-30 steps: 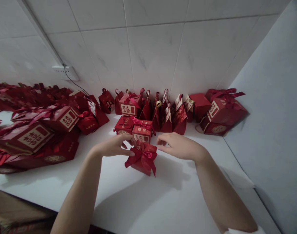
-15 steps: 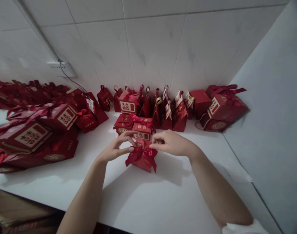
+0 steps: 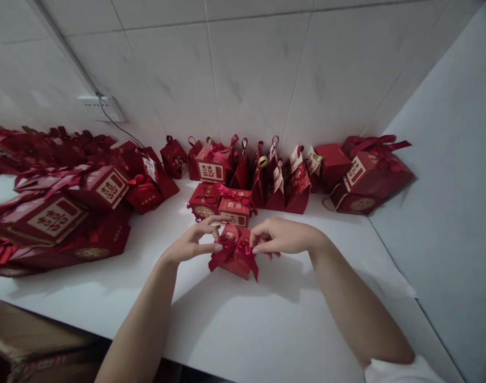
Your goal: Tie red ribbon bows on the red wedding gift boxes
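A small red gift box (image 3: 235, 268) stands on the white table, tied with a dark red ribbon bow (image 3: 239, 250) whose tails hang down its front. My left hand (image 3: 194, 242) comes in from the left, thumb and finger closed on the left side of the ribbon. On the other side, my right hand (image 3: 285, 235) pinches the ribbon's right side between thumb and curled fingers. Directly behind the tied box sit two more red boxes, one with a round gold emblem (image 3: 204, 201) and one with a cream label (image 3: 235, 219).
Several upright red favour boxes (image 3: 297, 190) with ribbon loops line the tiled wall. Larger ribboned boxes are stacked at the left (image 3: 53, 219) and right (image 3: 372, 175). A power socket (image 3: 102, 108) with a cable is on the wall. Below the table's left front edge is a cardboard box (image 3: 31, 340).
My right hand has dropped slightly to the bow's right side, its other fingers now showing below. My left hand stays at the bow's left side. The view has shifted slightly.
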Demonstrator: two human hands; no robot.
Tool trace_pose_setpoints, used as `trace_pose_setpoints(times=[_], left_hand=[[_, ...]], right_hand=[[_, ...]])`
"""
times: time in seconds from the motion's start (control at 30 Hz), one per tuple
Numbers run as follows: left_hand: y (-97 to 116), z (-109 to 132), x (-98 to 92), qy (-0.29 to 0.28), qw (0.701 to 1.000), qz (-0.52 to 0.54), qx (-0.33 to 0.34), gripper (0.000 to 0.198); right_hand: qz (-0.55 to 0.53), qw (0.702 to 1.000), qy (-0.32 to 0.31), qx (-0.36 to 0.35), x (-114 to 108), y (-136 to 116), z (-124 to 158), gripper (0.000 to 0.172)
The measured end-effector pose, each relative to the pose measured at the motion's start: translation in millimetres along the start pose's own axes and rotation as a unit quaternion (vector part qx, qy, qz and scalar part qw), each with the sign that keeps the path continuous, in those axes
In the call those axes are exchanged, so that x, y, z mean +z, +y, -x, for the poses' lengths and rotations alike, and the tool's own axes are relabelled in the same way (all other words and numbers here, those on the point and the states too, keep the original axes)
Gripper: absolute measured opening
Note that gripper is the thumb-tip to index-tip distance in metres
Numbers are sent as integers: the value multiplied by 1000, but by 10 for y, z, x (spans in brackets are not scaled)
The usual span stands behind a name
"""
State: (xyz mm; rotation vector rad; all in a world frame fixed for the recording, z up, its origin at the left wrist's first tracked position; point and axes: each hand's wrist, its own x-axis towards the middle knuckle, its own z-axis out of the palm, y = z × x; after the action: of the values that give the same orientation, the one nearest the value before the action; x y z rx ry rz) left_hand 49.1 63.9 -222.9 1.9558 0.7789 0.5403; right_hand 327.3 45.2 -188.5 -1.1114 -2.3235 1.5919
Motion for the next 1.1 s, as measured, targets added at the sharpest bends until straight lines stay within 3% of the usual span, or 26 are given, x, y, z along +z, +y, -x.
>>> trace_pose_setpoints(times=[0.13,0.27,0.53,0.8,1.1], left_hand=[[10,-47,98,58,997,42,-30,42],[48,-110,239,127,990,16,-63,49],[86,-132,350,109,990,-10,-89,52],[53,-126,368,99,990,-33,-90,46],[81,-132,363,96,991,-66,-66,41]], right_hand=[[-123,990,-69,13,-12,67,-29,22],[-133,990,-40,-1,1,68,-53,33],[23,996,82,-24,39,44,-99,27],[206,954,208,-58,115,86,-239,18],[211,947,236,-63,123,129,-293,22]])
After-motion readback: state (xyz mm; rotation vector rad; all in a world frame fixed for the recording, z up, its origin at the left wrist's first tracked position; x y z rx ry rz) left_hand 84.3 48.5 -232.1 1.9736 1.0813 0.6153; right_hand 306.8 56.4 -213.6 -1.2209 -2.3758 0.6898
